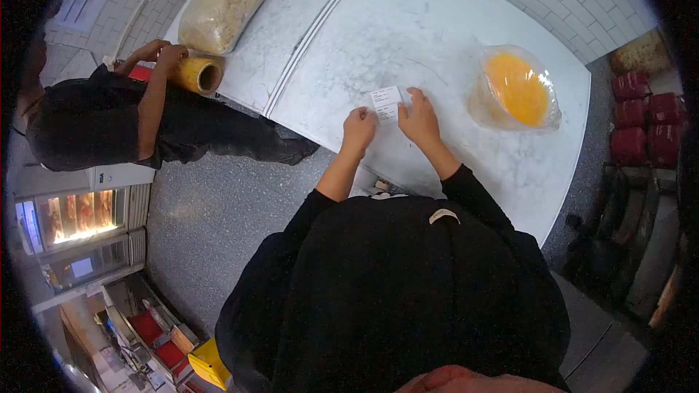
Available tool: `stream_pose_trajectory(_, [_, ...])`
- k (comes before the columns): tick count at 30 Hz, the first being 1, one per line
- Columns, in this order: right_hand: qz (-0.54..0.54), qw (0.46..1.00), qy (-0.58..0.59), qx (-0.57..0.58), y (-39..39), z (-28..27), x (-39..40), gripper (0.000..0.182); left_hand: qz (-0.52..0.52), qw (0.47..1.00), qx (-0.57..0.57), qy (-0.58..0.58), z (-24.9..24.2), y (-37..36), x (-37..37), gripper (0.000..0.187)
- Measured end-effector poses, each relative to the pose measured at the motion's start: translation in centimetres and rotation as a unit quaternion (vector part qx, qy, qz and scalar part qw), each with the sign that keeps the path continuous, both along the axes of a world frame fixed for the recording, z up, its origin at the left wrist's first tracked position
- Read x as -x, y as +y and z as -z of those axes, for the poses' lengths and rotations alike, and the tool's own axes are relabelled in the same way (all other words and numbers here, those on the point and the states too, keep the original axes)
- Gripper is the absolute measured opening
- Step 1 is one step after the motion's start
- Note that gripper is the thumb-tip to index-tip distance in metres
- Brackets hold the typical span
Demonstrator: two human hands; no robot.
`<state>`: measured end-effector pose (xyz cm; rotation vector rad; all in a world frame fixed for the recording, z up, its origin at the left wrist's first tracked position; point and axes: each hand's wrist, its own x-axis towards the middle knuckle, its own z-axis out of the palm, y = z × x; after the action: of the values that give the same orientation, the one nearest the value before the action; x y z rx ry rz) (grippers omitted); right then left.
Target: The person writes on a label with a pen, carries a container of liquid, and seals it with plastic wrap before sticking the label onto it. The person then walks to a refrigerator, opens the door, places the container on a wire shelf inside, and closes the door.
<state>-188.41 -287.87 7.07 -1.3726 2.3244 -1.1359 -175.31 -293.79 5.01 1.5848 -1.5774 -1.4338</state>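
A small white printed label [386, 102] with dark lines of text lies between my two hands over the white table. My left hand [358, 131] is closed, its fingertips pinched at the label's lower left edge. On the other side, my right hand [420, 118] has its fingers apart, with the thumb at the label's right edge. Right of that hand stands a clear plastic bag [482, 105] with a bright yellow-orange filling [518, 89] inside it.
The white table [335, 65] has a seam across it. A large clear bag of pale contents [226, 7] lies at the back left. Beside it a co-worker [87, 120] handles a yellow roll [196, 74]. Dark red bundles [646, 120] are stacked at the right.
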Motion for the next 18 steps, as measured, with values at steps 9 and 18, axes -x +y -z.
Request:
stream_pose_trajectory(9, [0.032,0.965,-0.259,0.036,-1.1,3.5,0.5,0.029,-0.005,0.99,-0.075,0.122,-1.7,-0.2,1.2,0.031])
stream_pose_trajectory(18, [-0.048,0.989,0.112,0.088,0.7,-2.6,0.2,0.014,0.085,0.968,-0.035,0.234,-3.3,-0.1,1.6,0.017])
